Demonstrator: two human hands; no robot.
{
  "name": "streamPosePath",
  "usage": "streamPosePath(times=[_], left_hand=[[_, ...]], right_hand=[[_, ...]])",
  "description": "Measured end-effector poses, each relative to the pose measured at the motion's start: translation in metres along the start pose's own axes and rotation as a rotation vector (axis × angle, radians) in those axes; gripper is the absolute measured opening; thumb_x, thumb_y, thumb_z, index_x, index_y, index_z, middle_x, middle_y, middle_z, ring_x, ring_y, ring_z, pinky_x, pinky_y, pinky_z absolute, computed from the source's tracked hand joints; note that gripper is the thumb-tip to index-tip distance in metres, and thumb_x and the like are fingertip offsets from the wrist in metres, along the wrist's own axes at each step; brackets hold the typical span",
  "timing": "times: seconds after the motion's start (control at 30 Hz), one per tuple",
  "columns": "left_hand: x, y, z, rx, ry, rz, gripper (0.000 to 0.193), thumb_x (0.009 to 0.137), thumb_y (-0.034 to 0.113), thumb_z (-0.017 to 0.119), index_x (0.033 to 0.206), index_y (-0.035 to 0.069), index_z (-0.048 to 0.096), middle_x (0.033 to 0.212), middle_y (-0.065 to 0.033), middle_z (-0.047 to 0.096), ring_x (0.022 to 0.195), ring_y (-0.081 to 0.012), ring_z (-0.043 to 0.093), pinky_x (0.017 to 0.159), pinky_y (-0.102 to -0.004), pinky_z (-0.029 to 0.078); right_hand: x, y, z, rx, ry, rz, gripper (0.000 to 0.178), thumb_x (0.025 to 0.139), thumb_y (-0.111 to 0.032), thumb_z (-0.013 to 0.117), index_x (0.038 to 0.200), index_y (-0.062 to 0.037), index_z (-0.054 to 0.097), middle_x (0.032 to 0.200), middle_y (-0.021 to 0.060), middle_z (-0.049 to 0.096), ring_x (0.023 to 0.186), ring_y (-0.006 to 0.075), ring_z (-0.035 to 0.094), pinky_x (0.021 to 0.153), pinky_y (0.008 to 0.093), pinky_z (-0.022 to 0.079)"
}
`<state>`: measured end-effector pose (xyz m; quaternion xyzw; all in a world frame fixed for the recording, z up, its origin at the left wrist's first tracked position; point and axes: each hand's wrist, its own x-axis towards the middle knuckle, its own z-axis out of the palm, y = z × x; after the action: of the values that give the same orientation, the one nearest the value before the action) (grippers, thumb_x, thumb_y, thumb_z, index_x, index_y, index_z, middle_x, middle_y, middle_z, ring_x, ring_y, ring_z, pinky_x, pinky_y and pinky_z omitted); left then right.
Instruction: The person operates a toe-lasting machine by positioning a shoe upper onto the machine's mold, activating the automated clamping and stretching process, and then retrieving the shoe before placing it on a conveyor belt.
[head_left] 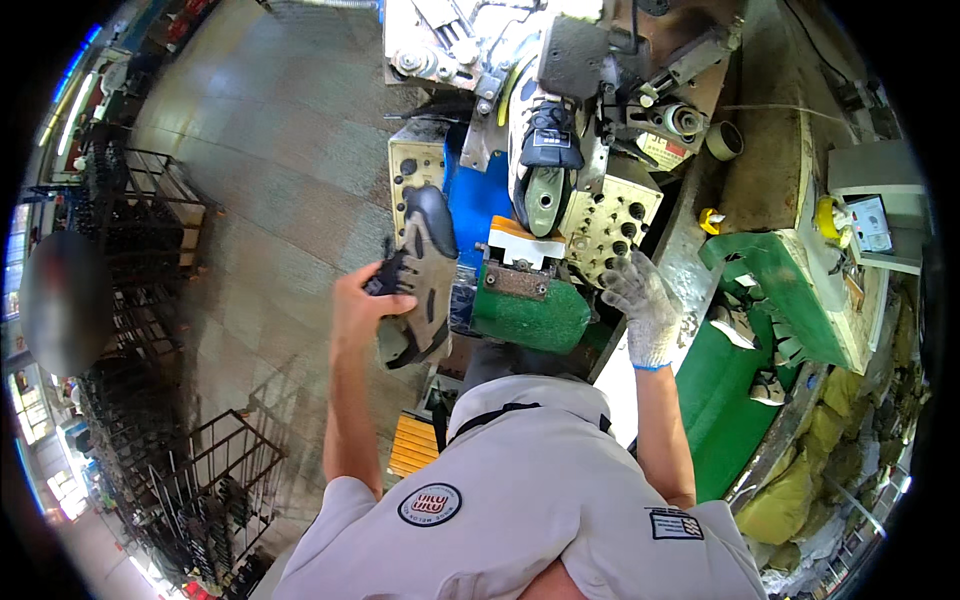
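Note:
My bare left hand (372, 305) is closed around a brown-and-black shoe upper (432, 265), thumb across its side, at the left of the machine. In the machine, another shoe upper (545, 125), dark and beige, is held with its toe end away from me; the green end of a last (545, 200) shows at its near end. My right hand (643, 305), in a pale knitted glove, holds nothing; its fingers are stretched toward the right knob panel (610, 215). Whether a fingertip touches a knob, I cannot tell. Between my hands sits a rounded green machine part (535, 318) with an orange-and-white block (527, 240).
A second knob panel (408, 160) stands behind the left shoe upper. Metal arms and rollers (683, 120) crowd the far side. To the right lies a green-lined trough (715, 400) holding several shoe parts. Dark racks (215, 480) stand on the tiled floor (265, 170) at left.

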<state>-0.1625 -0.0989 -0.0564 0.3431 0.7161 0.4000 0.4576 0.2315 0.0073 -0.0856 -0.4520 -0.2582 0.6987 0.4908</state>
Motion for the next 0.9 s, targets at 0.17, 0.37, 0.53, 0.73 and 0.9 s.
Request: streamPosePath(times=[0.17,0.37,0.53,0.73,0.9], left_hand=[[-0.007,0.014,0.019,-0.705,-0.039,0.156,0.06,0.068,0.025,0.084,0.116,-0.008,0.067,0.099,-0.0036,0.071,0.09,-0.0127,0.065,0.082,-0.0264,0.052],[-0.003,0.081,0.15,-0.243,-0.258,0.19,0.04,0.099,0.032,0.064,0.114,-0.006,0.069,0.107,-0.0083,0.071,0.096,-0.0156,0.068,0.088,-0.0288,0.053],[0.0,0.099,0.249,-0.435,-0.623,0.208,0.056,0.095,0.044,0.069,0.125,-0.003,0.065,0.109,-0.0021,0.067,0.1,-0.0109,0.058,0.091,-0.0262,0.041],[-0.027,0.12,0.34,-0.33,-0.883,0.017,0.047,0.088,0.037,0.075,0.111,-0.004,0.07,0.098,-0.0017,0.068,0.088,-0.0095,0.058,0.082,-0.0259,0.043],[-0.039,0.105,0.429,0.01,-1.111,0.065,0.043,0.093,0.028,0.074,0.117,-0.007,0.067,0.105,-0.0072,0.07,0.096,-0.0128,0.061,0.086,-0.0266,0.047]], right_hand=[[-0.01,-0.015,0.094,0.099,-0.516,-0.048,0.105,0.09,-0.079,0.043,0.153,0.0049,0.032,0.148,0.0279,0.047,0.13,0.0386,0.054,0.11,0.0508,0.039],[-0.012,-0.033,0.069,0.885,-0.363,0.267,0.074,0.094,-0.059,0.054,0.146,-0.0065,0.05,0.139,0.0166,0.059,0.12,0.0311,0.063,0.105,0.046,0.05],[-0.035,-0.045,-0.002,0.854,-0.159,0.09,0.057,0.097,-0.039,0.059,0.142,-0.0038,0.053,0.132,0.0159,0.064,0.112,0.0266,0.067,0.1,0.0398,0.055],[-0.077,-0.058,-0.088,0.596,0.015,-0.115,0.06,0.088,-0.039,0.068,0.134,-0.0011,0.058,0.117,0.0143,0.069,0.101,0.0229,0.069,0.091,0.0365,0.056],[-0.103,-0.048,-0.186,0.625,0.284,-0.169,0.048,0.091,-0.033,0.067,0.125,0.0002,0.063,0.104,0.0139,0.072,0.088,0.0215,0.071,0.084,0.0365,0.058]])
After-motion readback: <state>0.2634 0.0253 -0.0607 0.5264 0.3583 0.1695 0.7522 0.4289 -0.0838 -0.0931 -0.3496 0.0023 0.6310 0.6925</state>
